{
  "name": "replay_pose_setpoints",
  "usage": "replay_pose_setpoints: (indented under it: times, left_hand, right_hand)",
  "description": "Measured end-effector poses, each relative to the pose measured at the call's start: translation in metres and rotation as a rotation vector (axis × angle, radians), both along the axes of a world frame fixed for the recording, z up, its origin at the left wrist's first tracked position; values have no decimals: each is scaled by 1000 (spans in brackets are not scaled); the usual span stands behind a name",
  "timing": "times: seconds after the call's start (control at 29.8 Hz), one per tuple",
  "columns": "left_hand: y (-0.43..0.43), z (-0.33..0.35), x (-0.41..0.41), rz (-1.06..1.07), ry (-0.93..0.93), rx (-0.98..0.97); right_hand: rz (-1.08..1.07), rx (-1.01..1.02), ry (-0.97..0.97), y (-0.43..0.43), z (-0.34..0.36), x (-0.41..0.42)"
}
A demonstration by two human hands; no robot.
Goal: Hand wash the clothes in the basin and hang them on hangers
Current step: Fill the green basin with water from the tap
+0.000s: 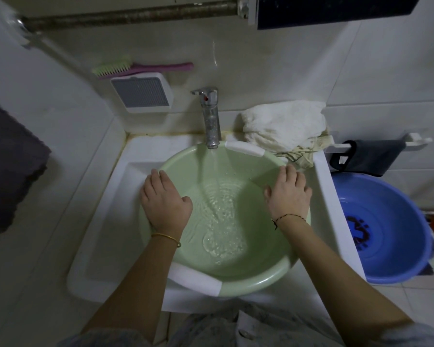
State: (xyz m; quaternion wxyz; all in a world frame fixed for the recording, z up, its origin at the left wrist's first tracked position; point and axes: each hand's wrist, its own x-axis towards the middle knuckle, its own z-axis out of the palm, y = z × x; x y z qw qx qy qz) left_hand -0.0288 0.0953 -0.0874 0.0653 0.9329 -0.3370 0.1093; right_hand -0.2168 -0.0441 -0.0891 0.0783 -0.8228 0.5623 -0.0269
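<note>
Tap water pools in the green basin (pixel 236 279); left hand (pixel 164 201) and right hand (pixel 288 194) fingers curl over its opposite rims.

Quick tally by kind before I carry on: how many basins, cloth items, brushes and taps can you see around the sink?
Basins: 2, the green basin and the blue basin
Cloth items: 3, the white cloth bundle, the dark cloth on the rail and the grey towel
Brushes: 1, the scrubbing brush
Taps: 1, the tap
Total: 7
</note>
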Motion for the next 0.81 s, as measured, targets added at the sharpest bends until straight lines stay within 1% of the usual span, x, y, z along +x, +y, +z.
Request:
replay_pose_setpoints:
  times: [0.81]
  left_hand:
    - [0, -1, 1, 2, -4, -14]
  right_hand:
    - [3, 0, 6, 0, 0, 0]
